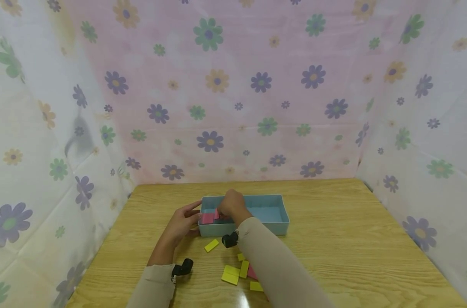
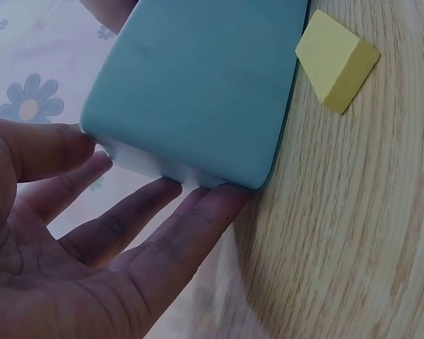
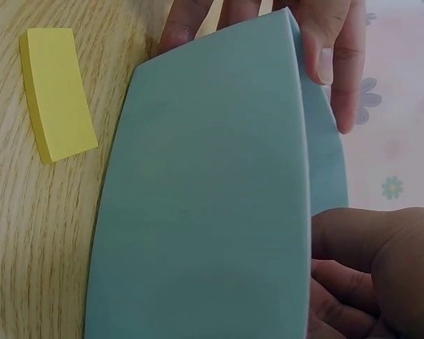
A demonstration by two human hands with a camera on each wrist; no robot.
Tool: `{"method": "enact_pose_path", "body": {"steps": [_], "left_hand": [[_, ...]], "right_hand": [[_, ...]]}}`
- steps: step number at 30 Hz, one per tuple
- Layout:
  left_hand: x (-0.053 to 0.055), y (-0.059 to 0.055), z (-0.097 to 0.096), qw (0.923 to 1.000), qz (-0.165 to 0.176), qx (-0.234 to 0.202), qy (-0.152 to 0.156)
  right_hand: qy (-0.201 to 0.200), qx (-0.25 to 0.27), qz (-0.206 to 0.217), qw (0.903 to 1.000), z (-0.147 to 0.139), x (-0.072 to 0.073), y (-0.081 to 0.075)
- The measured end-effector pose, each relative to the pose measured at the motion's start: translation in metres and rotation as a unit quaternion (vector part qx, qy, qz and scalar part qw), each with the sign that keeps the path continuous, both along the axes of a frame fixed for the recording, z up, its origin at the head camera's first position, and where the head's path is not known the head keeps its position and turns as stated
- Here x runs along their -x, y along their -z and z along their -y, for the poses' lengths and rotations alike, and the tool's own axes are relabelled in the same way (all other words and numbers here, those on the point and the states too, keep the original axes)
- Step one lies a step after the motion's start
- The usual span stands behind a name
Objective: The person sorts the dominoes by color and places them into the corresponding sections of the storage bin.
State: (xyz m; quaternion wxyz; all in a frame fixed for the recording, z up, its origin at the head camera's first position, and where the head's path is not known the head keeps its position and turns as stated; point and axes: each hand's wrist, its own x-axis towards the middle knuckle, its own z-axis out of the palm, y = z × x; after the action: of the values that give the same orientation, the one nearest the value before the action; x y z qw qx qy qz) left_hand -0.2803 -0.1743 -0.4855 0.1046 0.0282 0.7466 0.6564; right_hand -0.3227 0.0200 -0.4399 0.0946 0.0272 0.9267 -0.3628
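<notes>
A light blue rectangular box [image 1: 269, 229] stands on the wooden table. My left hand [image 1: 182, 223] is at its left end; in the left wrist view, the extended fingers [image 2: 145, 212] touch the end wall and the thumb reaches the upper corner. My right hand [image 1: 232, 204] reaches down over the front wall into the box, fingers curled, with a pink block [image 1: 217, 213] upright at the fingertips. Another pink block [image 1: 207, 218] lies in the left end of the box. From the right wrist, the front wall hides the right fingertips.
A single yellow block [image 1: 212, 245] lies in front of the box. Nearer the body, several yellow blocks [image 1: 230, 274] and a pink block [image 1: 251, 273] are scattered, partly covered by the right sleeve [image 1: 275, 261]. Flower-patterned cloth [image 1: 237, 94] rises behind and at both sides.
</notes>
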Motion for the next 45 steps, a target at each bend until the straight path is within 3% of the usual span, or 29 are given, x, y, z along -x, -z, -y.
{"method": "enact_pose_path", "body": {"steps": [9,16,23,30,45], "left_hand": [[0.001,0.000,-0.001,1.0000,-0.003,0.000,0.000],[0.000,0.001,0.000,1.0000,-0.007,0.000,0.000],[0.000,-0.001,0.001,1.0000,-0.003,-0.003,0.004],[-0.001,-0.001,0.001,1.0000,0.000,-0.009,0.002],[0.000,0.000,0.000,0.9999,0.003,-0.010,-0.001]], "right_hand": [[0.001,-0.036,-0.029,0.9989,0.004,-0.006,-0.001],[-0.006,-0.060,-0.017,0.9980,0.006,0.001,0.002],[0.005,0.014,0.024,0.9996,0.007,-0.003,0.005],[0.006,0.097,0.054,0.9938,0.007,-0.007,0.008],[0.017,0.135,0.063,0.9888,0.007,-0.005,0.011]]}}
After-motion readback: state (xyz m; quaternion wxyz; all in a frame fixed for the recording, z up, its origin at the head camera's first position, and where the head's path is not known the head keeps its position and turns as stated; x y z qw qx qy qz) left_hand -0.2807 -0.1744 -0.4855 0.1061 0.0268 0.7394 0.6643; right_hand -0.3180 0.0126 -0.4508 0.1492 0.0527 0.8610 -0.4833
